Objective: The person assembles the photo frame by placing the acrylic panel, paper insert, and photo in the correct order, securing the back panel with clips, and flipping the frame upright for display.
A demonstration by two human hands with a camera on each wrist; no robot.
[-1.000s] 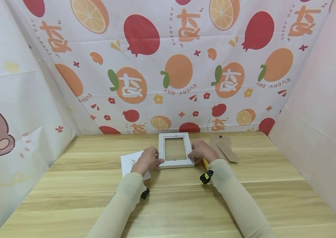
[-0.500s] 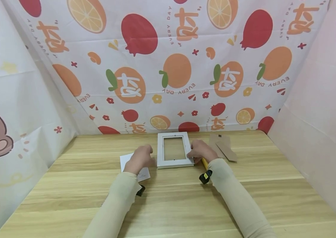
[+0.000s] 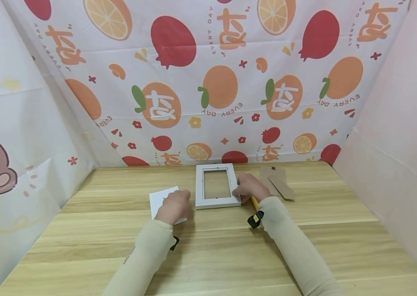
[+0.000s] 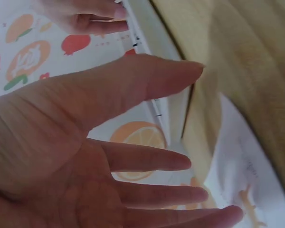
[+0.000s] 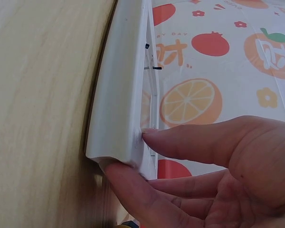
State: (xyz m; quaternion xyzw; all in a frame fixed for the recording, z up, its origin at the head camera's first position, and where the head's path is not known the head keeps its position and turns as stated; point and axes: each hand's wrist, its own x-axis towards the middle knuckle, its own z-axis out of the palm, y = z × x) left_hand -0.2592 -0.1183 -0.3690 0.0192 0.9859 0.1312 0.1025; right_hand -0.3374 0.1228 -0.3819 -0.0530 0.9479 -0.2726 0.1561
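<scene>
A white picture frame [image 3: 199, 187] lies on the wooden table in the head view, its opening showing the tabletop. My right hand [image 3: 250, 186] grips its near right side. In the right wrist view, the thumb [image 5: 190, 141] lies on the upper face of the frame [image 5: 116, 90] while a finger curls under the corner. My left hand [image 3: 174, 206] is over a white card [image 3: 157, 200], left of the frame, hiding part of it. The left wrist view shows that hand's fingers [image 4: 152, 156] extended and spread, near the printed card [image 4: 244, 161], holding nothing.
Right of the frame, a brown backing board [image 3: 283, 189] with its stand flap lies on the table [image 3: 215, 250]. A thin yellow item [image 3: 254, 203] shows partly beneath my right hand. A fruit-print cloth [image 3: 219, 86] hangs behind the table's far edge.
My left hand has let go of the frame's left side and moved left over the white card. The right hand keeps its grip and the frame stays put.
</scene>
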